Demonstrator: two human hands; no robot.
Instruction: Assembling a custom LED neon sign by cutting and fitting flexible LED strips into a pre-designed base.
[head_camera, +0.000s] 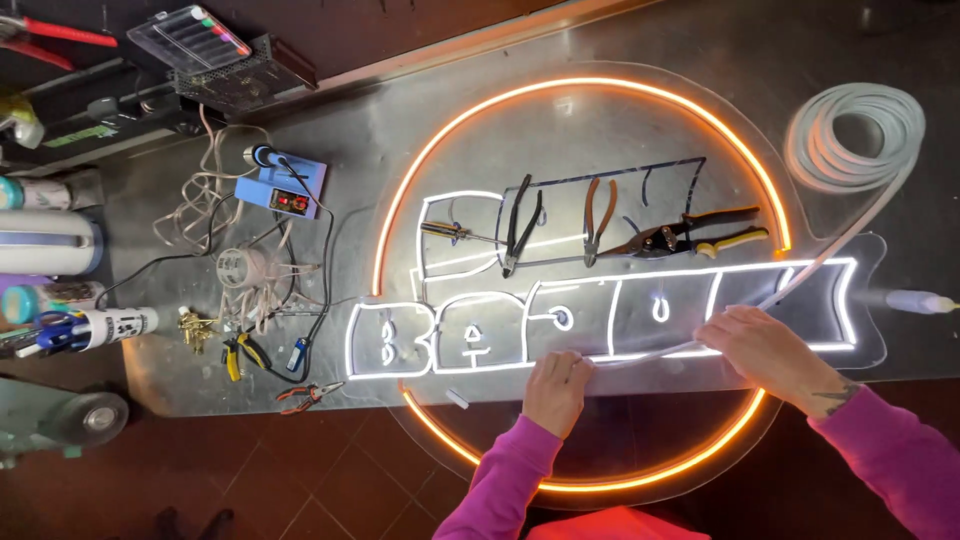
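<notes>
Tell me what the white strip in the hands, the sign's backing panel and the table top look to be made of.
White strip: likely flexible silicone or soft plastic tubing, matte; it bends and lies coiled.
Backing panel: probably clear acrylic, glossy; the table shows through its edge.
Table top: apparently sheet metal, dull grey with scuffs and soft reflections.
Left hand and right hand press the strip.

Two hands, a left hand and a right hand, both on one white flexible strip; one lit sign panel on one worktop; one coil of pale tubing; on the panel, one screwdriver, two pliers and one pair of snips; left of it, one blue soldering station.
</notes>
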